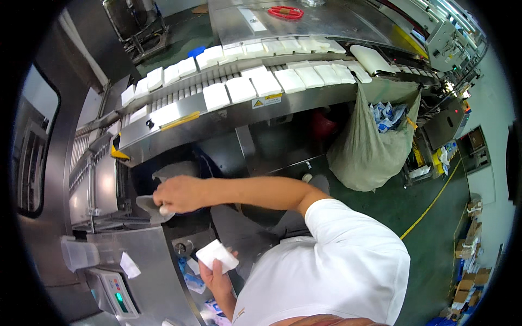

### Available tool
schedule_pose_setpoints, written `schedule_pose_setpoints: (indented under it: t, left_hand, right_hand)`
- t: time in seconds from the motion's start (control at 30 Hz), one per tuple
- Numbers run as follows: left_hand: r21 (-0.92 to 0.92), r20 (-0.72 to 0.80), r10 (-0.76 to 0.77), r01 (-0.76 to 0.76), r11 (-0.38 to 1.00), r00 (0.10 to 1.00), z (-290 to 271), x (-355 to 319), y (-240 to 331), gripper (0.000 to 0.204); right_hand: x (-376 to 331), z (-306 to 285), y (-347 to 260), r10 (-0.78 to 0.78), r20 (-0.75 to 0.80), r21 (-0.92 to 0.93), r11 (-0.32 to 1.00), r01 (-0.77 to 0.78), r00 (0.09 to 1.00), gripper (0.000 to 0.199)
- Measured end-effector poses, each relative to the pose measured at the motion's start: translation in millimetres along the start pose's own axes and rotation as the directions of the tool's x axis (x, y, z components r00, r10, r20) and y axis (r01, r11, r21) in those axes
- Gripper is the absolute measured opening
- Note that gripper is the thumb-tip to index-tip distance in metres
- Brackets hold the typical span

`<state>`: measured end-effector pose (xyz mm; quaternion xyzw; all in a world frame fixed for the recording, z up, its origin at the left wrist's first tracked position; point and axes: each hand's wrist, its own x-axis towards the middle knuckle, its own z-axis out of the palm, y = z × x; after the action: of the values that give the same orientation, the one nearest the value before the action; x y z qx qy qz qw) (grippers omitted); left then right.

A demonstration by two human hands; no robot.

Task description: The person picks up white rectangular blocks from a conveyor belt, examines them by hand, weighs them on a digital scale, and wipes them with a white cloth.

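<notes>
My left hand (pixel 218 280), low in the view, grips a thick white folded pad (pixel 217 255), its thumb on the near edge. Reaching across to the left, my right hand (pixel 182 194) is closed at a piece of grey cloth (pixel 149 205), and more grey cloth shows beyond the knuckles. Its fingertips are partly hidden, with something small and pale at them. Similar white pads (pixel 241 89) lie in two rows along the roller conveyor (pixel 187 103) in front of me.
A large cloth sack (pixel 370 155) with blue-and-white wrappers hangs at the conveyor's right. A steel table (pixel 157 255) at left carries a digital scale (pixel 117 293), a clear plastic container (pixel 79 252) and a white sheet (pixel 129 265). Coiled red hose (pixel 285 12) lies on the far steel surface.
</notes>
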<state>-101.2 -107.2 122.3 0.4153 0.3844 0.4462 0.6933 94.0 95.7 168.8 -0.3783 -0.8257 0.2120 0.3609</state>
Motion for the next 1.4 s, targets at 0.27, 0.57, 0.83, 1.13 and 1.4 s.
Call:
schedule_pose_setpoints:
  t: [0.27, 0.57, 0.83, 1.13, 1.4]
  left_hand:
    - [-0.016, 0.032, -0.120, 0.121, 0.993, 0.992, -10, 27, -23, 0.042]
    - [-0.115, 0.180, -0.127, 0.149, 0.982, 0.975, -4, 15, -6, 0.039]
    - [-0.154, 0.061, -0.021, 0.031, 0.988, 0.998, -33, -12, 14, 0.038]
    - [-0.274, -0.138, 0.047, -0.084, 0.958, 0.989, -45, -21, 22, 0.045]
    - [-0.230, -0.144, 0.151, -0.181, 0.956, 0.978, -26, 42, 19, 0.044]
  right_hand:
    - [22, -4, 31, 0.041, 0.116, 0.189, 0.980, -0.062, 0.992, 0.024]
    - [111, 61, -3, -0.037, 0.390, 0.332, 0.938, -0.103, 0.920, 0.026]
    - [194, 228, -48, -0.301, 0.326, 0.175, 0.951, 0.256, 0.896, 0.026]
    - [164, 141, -82, -0.064, 0.353, 0.443, 0.890, -0.107, 0.933, 0.019]
    - [-7, -64, -119, 0.046, 0.673, 0.566, 0.610, -0.554, 0.738, 0.030]
